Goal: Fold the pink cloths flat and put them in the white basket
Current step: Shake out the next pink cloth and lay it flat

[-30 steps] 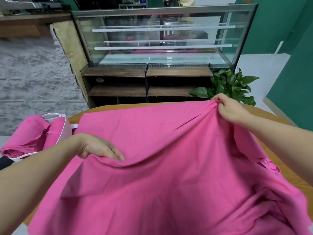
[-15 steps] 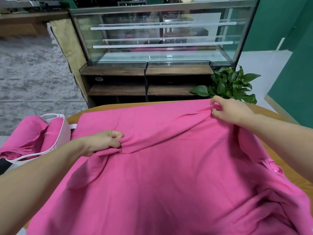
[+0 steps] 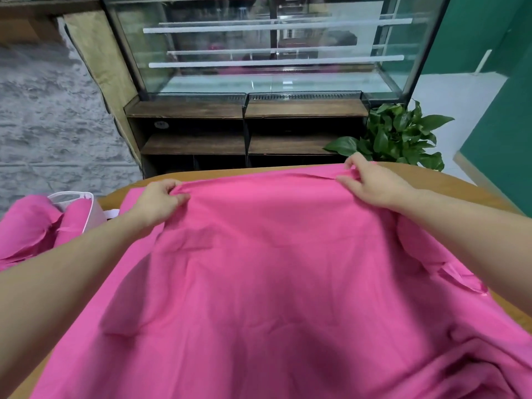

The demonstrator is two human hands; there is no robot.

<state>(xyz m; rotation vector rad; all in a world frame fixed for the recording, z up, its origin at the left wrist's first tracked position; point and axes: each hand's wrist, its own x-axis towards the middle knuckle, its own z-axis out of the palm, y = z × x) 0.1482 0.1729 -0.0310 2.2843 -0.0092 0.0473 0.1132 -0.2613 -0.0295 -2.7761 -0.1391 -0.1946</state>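
Left hand point(image 3: 157, 198) and right hand point(image 3: 371, 184) each pinch the far edge of the pink cloth point(image 3: 267, 283) spread on the surface point(image 3: 449, 180), that edge running left to right; the white basket point(image 3: 92, 208) sits nearer the left hand.

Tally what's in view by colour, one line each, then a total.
Pink: 2, the cloth on the table and the cloth in the basket
White: 1, the white basket
Green: 1, the potted plant
Total: 4
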